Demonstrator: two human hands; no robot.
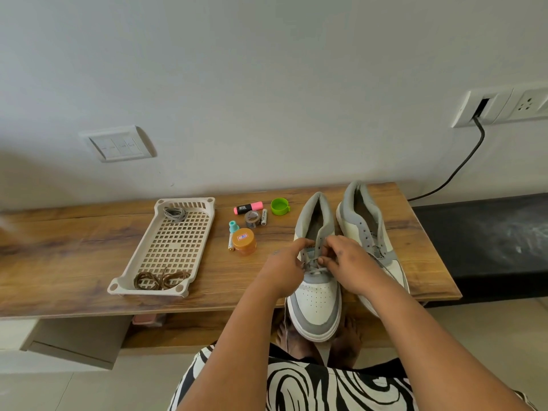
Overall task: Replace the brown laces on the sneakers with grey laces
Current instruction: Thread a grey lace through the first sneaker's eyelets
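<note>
Two sneakers are standing at the right of the worktop (59, 262): the left sneaker (315, 295), its toe hanging over the front edge, and the right sneaker (366, 226). Both hands, left hand (284, 269) and right hand (348, 262), are pinching the grey lace (314, 266) at the eyelets. A hard pull is risking to tip this sneaker off. One tray (170, 247) is holding one brown lace bundle (160, 280) and one grey bundle (175, 214).

Both forearms are bare from the near edge of the view up to the left hand (283, 269) and right hand (351, 264), with no sleeves, rings or bands visible. A loose black-and-white swirl-patterned garment (311, 387) covers the lap, possibly a dress.
</note>
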